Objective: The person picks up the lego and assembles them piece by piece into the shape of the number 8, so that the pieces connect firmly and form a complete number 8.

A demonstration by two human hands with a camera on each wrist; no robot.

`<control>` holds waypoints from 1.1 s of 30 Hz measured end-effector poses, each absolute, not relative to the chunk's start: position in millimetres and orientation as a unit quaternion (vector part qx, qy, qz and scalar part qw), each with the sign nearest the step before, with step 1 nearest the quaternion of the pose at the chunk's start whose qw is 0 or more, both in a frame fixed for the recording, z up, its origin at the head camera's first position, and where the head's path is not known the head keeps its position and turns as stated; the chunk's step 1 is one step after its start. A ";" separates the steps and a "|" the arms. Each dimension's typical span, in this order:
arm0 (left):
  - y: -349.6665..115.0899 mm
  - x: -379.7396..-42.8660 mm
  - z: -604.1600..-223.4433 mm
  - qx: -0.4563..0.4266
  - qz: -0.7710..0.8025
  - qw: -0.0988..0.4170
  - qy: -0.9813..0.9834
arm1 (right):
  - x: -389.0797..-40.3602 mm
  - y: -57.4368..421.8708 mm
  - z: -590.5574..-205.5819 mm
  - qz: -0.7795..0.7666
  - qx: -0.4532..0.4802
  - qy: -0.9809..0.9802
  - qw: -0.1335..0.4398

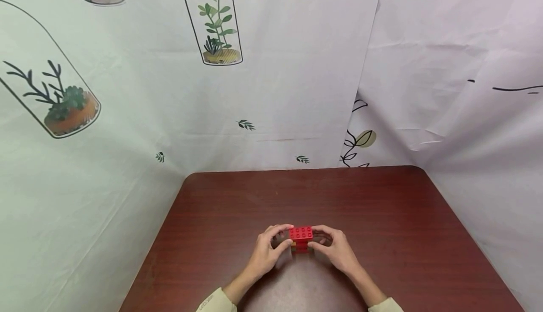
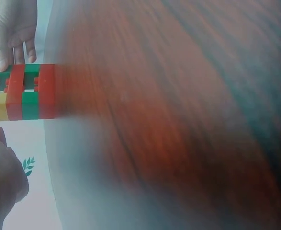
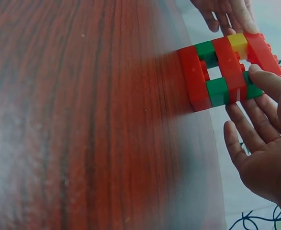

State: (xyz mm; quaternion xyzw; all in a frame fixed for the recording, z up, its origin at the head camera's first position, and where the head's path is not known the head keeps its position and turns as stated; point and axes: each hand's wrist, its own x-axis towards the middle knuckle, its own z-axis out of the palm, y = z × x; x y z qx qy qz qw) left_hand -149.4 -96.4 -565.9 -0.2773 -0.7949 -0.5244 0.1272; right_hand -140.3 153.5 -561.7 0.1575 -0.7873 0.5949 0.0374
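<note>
A small tower of toy building bricks [image 1: 300, 233] stands on the table in front of the person, a studded red brick on top. Three long red bricks alternate with short ones: two green and, at the upper left, a yellow brick [image 3: 238, 45] level with another green one [image 3: 252, 86]. Gaps show between the short bricks. My left hand [image 1: 266, 251] pinches the tower's left end near the top, thumb in front and fingers behind. At the right end my right hand [image 1: 337, 250] pinches it likewise, its thumb [image 3: 269, 81] near the upper green brick.
The dark red-brown wooden table [image 1: 229, 203] has rounded far corners. White cloth walls [image 1: 271, 90] with printed plants in glass jars stand behind it and along both sides. Pale sleeves [image 1: 217, 301] cover the forearms at the near edge of the view.
</note>
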 end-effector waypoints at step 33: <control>-96.6 -147.5 -568.3 -0.276 -0.504 0.139 -0.807 | -137.5 153.8 -551.1 0.608 0.171 -0.775 0.035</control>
